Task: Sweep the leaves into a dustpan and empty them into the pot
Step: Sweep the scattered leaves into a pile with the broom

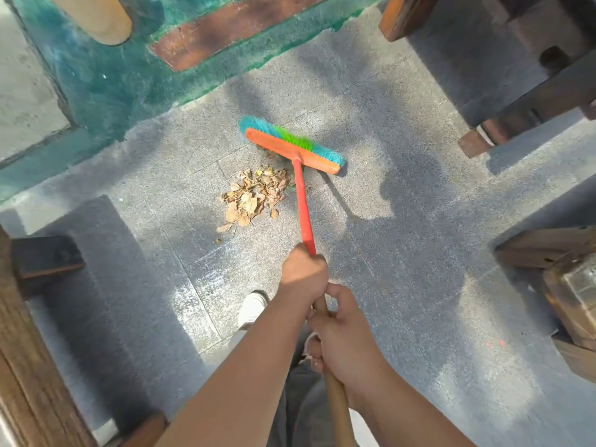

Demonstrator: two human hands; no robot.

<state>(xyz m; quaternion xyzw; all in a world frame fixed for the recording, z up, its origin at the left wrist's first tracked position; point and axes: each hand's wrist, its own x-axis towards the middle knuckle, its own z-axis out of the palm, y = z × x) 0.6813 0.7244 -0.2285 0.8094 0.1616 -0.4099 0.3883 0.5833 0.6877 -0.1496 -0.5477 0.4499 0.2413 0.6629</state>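
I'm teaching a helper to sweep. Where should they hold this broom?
On the handle, not the head. It slants up toward the body, so grip from above, hands stacked: left hand lower, right hand above it on the bare wood part.

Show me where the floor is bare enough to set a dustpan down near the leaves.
Bare paving lies right of the broom handle, toward the wooden bench, and between the leaf pile and the white shoe. It is crowded beyond the pile, under the broom head.
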